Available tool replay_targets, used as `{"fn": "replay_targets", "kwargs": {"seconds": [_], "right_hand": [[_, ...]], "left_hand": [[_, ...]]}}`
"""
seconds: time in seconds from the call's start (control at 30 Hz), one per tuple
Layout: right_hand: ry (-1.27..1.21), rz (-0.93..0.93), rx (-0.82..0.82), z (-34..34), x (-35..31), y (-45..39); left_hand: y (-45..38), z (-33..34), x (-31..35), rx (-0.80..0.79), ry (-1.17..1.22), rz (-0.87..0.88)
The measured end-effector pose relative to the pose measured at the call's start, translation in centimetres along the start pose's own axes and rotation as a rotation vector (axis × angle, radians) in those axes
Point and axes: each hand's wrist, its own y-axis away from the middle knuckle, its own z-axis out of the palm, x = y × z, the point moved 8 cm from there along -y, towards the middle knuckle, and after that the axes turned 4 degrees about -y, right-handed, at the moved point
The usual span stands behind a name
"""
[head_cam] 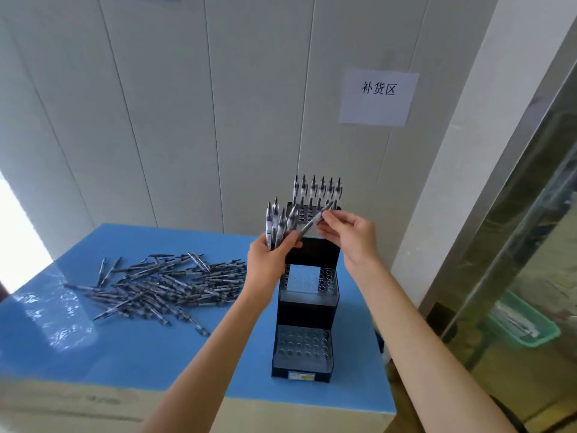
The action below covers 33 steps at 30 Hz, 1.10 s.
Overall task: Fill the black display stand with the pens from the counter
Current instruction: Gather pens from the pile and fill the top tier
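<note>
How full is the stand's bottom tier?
Empty. Every hole in the bottom tier of the black display stand shows open; pens in the stand sit only in the top tier.

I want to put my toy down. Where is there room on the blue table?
Bare blue counter lies in front of the pile of pens, left of the black display stand. It is crowded around the pile.
</note>
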Motion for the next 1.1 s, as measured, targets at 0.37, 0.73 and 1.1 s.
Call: {"fn": "replay_targets", "kwargs": {"seconds": [0.37, 0.73, 1.1], "right_hand": [[0.461, -0.442, 0.13, 3.3, -5.5, -8.1], [0.703, -0.497, -0.006, 6.5, -3.9, -10.0], [0.882, -0.412, -0.095, 7.1, -0.8, -11.1]], "left_hand": [[-3.2, -5.5, -2.1, 0.163, 0.006, -0.052], [-4.1, -5.8, -1.5, 0.083, -0.036, -0.004], [-4.9, -5.3, -2.2, 0.084, 0.033, -0.035]]}}
